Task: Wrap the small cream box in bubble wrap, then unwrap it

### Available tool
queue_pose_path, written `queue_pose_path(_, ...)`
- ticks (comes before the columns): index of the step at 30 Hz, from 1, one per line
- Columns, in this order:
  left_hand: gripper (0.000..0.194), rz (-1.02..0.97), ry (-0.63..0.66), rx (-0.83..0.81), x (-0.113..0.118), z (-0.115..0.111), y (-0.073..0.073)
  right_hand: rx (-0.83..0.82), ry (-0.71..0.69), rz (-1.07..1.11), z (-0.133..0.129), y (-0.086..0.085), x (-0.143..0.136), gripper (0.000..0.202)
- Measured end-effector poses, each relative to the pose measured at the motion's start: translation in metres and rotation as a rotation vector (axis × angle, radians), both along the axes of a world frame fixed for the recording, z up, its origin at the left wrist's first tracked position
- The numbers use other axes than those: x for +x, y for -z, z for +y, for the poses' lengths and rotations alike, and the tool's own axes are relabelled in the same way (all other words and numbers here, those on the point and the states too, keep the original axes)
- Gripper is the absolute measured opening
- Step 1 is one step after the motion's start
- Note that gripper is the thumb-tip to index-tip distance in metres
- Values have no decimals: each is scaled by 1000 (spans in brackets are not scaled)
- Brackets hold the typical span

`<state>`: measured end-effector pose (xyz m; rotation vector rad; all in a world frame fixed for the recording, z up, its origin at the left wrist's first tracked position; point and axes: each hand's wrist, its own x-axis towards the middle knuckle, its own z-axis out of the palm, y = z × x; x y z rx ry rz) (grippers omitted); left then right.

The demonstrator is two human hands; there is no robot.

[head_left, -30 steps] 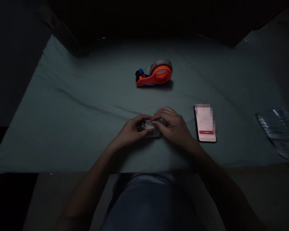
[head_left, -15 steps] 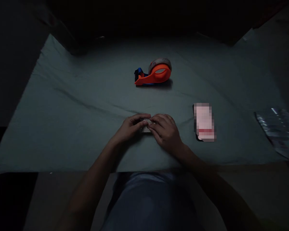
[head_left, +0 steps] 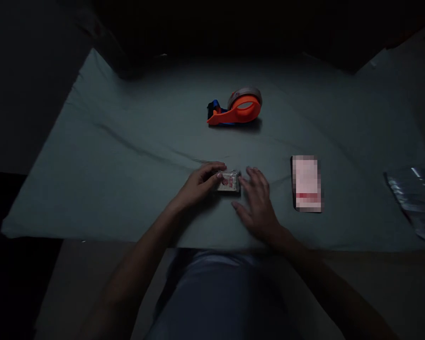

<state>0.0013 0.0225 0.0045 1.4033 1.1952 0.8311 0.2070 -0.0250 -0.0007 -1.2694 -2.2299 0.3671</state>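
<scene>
A small pale box (head_left: 229, 182) with red print and a shiny, clear wrap lies on the cloth in front of me. My left hand (head_left: 202, 183) grips its left end, with the thumb on top and the fingers along the far side. Just right of the box is my right hand (head_left: 256, 202), its fingers spread and nothing held in them. The fingertips come close to the box's right end; whether they touch it I cannot tell.
Beyond the hands stands an orange and blue tape dispenser (head_left: 239, 114) with a roll of tape. A phone (head_left: 307, 183) with a blurred-out screen lies at the right. Farther right is a clear plastic bag (head_left: 412, 196). A pale green cloth (head_left: 102, 189) covers the table.
My right hand has let go of the box and moved right, its fingers spreading. More of the box's printed top now shows. The whole view has shifted slightly.
</scene>
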Motion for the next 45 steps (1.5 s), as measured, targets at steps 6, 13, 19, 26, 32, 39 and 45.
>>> queue_pose_path(6, 34, 210, -136, 206, -7, -19, -6, -122, 102, 236, 16, -8, 20, 40)
queue_pose_path(13, 62, 320, -65, 327, 5, -23, 8, -175, 48, 265, 43, -19, -4, 39)
queue_pose_path(19, 46, 302, -1, 385, 4, -19, 11, -193, -157, 99, 69, -21, -16, 20)
queue_pose_path(26, 44, 320, -66, 420, 4, -23, 6, -116, -224, 23, 71, -21, -12, 14)
queue_pose_path(32, 19, 311, -168, 406, 15, -25, 4, -89, -209, -98, 76, -31, 2, 23)
queue_pose_path(39, 18, 293, -195, 350, 26, -23, 4, -14, -338, -435, 79, -47, -3, 15)
queue_pose_path(45, 17, 304, -178, 333, 27, -17, 2, 199, -402, -534, 82, -42, -6, 20)
